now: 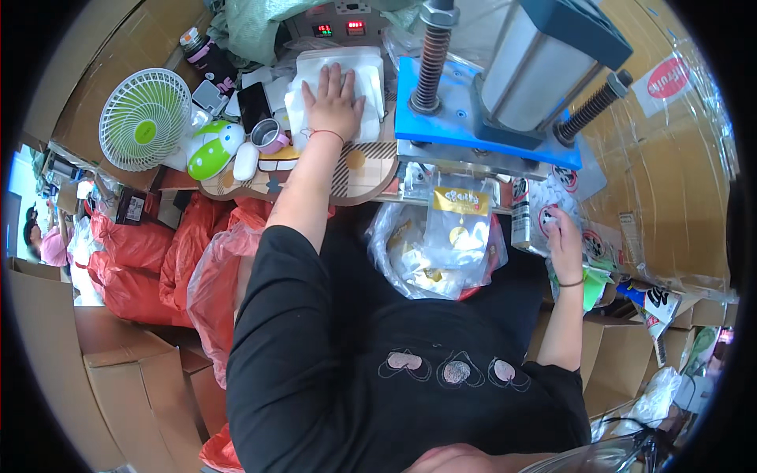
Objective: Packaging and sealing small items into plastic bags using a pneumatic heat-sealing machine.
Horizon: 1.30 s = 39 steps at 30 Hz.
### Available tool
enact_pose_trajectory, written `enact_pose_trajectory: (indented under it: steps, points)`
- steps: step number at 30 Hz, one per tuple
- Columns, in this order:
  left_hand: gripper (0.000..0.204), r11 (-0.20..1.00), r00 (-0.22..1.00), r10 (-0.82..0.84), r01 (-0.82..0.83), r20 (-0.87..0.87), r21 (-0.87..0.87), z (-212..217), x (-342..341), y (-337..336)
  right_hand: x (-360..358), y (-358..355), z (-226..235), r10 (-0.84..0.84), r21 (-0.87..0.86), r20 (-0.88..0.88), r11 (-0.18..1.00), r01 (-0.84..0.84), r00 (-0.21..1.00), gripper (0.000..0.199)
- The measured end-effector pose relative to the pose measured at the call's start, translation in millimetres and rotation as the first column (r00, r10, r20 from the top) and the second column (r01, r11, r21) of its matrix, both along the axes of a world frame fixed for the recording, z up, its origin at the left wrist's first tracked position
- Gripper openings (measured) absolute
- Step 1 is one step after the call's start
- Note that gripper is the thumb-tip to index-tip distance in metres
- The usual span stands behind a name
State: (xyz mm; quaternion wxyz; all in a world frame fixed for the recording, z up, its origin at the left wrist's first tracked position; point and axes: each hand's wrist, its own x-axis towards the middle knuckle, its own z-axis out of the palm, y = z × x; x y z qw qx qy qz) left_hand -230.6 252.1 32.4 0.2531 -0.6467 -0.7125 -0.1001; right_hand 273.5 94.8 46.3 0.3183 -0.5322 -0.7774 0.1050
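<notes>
My left hand (335, 106) lies flat with fingers spread on a stack of white sheets (369, 79) on the table. My right hand (564, 240), fingers stretched out, is at the right beside a bundle of printed plastic packaging (527, 213); nothing shows in its grasp. A clear pouch with a gold panel (460, 225) hangs at the front of the press, between my hands. Below it, a plastic-lined container (386, 236) holds more such pouches in front of my lap.
A press with a blue plate (473, 118), spring posts and a cylinder stands ahead. A green-and-white fan (144, 118), a phone (254, 106) and a pink-handled mug (270, 135) sit at the left. Red plastic bags (134, 244) and cardboard boxes (138, 386) are lower left. Cardboard (686, 173) walls the right.
</notes>
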Motion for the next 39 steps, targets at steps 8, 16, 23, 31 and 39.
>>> enact_pose_trajectory:
  steps: [8, 16, 23, 31, 39]
  points:
    - [0.063, 0.992, 0.985, -0.123, 0.126, 0.123, -0.017, -28.2, -16.4, -17.9, -27.5, 7.3, -8.9, -0.134, -0.142, -0.063, 0.982, 0.124, 0.989, 0.025]
    - [0.073, 0.993, 0.975, -0.118, 0.115, 0.186, 0.025, -23.2, 19.4, -88.2, -4.1, -28.1, 12.6, -0.028, 0.040, -0.015, 0.999, 0.028, 1.000, 0.025]
    - [0.063, 0.927, 0.898, -0.336, 0.369, 0.283, -0.069, -35.5, 49.3, -195.6, -11.7, -43.7, 15.0, -0.098, 0.184, -0.081, 0.977, 0.111, 0.992, 0.018]
    - [0.017, 0.870, -0.085, -0.020, 0.489, 0.996, 0.059, -26.7, 138.7, -227.0, -74.5, -28.6, 29.4, 0.413, -0.063, -0.200, 0.900, -0.432, 0.889, 0.010]
    - [0.021, 0.634, -0.247, 0.294, 0.773, 0.923, 0.004, -12.9, 192.8, -254.7, -103.6, -29.9, 68.3, 0.403, -0.140, -0.172, 0.893, -0.427, 0.899, 0.013]
